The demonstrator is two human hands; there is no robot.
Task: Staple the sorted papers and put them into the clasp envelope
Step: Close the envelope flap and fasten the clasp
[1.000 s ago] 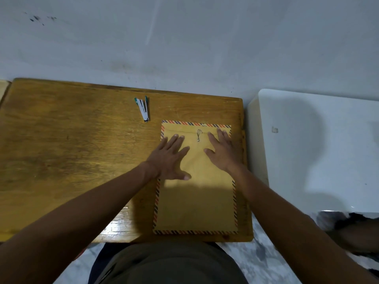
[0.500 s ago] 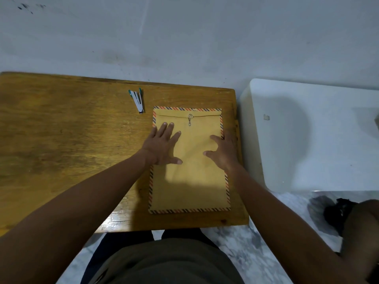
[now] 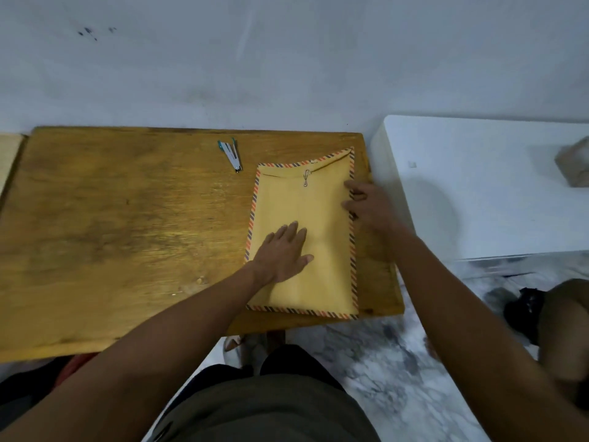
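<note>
A yellow clasp envelope with a striped red-and-blue border lies flat on the right part of the wooden table, flap end away from me, its metal clasp near the top. My left hand rests flat on its lower left area, fingers spread. My right hand touches the envelope's right edge near the top, fingers slightly curled over the border. A small teal and silver stapler lies on the table just above and left of the envelope. No loose papers show.
A white wall rises behind the table. A white low surface stands to the right, with a brown crumpled object at its far right edge. Marbled floor shows below, with a dark object at the right.
My left hand has slid down toward the envelope's lower left. My right hand has moved out to the right edge. The flap's right corner now looks slightly lifted.
</note>
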